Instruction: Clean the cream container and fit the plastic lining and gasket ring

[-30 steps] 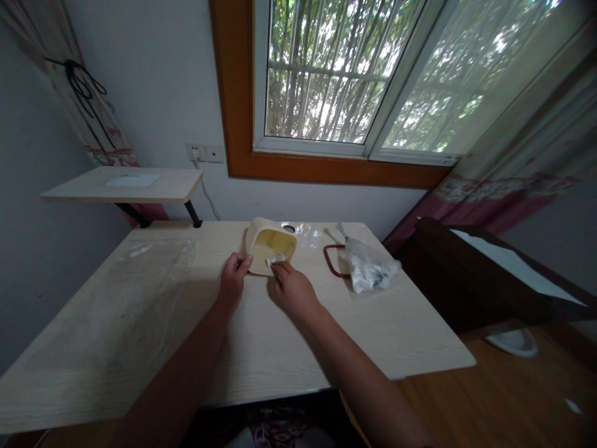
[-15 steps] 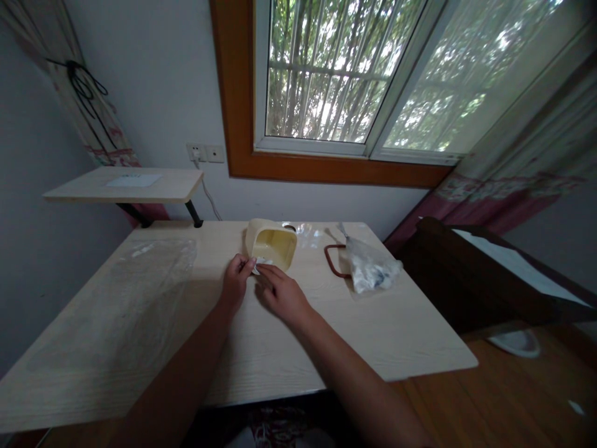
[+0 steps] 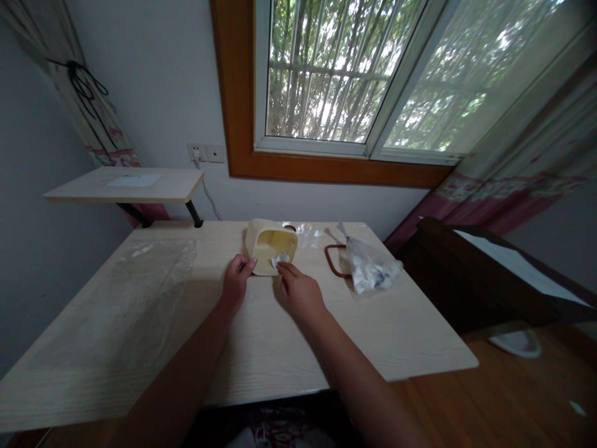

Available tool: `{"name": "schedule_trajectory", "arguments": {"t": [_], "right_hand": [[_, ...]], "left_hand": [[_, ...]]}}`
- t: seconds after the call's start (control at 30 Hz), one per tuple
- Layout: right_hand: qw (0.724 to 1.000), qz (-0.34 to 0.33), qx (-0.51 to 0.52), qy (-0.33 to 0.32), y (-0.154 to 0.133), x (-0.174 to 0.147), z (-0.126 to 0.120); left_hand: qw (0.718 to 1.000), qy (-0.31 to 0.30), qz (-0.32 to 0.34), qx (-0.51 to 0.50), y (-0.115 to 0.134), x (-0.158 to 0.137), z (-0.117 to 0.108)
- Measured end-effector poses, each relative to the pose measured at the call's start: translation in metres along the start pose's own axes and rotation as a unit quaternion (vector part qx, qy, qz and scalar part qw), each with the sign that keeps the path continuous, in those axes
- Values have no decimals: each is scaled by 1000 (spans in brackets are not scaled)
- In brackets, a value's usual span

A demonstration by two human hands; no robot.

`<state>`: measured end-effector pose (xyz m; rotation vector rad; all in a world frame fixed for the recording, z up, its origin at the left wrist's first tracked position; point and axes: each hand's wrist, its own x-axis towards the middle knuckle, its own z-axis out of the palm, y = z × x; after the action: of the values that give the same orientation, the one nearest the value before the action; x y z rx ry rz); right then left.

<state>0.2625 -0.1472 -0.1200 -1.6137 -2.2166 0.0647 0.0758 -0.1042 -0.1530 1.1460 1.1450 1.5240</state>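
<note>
Cream tub (image 3: pixel 267 246): your left hand (image 3: pixel 236 277) grips its rim, your right hand (image 3: pixel 300 291) pinches a white wad (image 3: pixel 279 257), likely wiping; next, brace firmly.

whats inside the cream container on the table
Inside the cream container, a crumpled white tissue shows, held in the right hand, with yellowish inner walls around it. Whatever lies directly beneath the tissue and that hand's fingers is covered.
</note>
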Motion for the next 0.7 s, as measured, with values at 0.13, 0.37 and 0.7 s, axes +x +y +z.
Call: {"name": "schedule_trajectory", "arguments": {"t": [0.13, 0.37, 0.7], "right_hand": [[1000, 6, -18, 0, -7, -2, 3], [996, -46, 71, 15, -24, -7, 7], [997, -37, 69, 18, -19, -8, 6]], "left_hand": [[1000, 8, 2, -2, 0, 0, 0], [1000, 0, 16, 11, -2, 1, -1], [999, 8, -9, -52, -3, 1, 1]]}}
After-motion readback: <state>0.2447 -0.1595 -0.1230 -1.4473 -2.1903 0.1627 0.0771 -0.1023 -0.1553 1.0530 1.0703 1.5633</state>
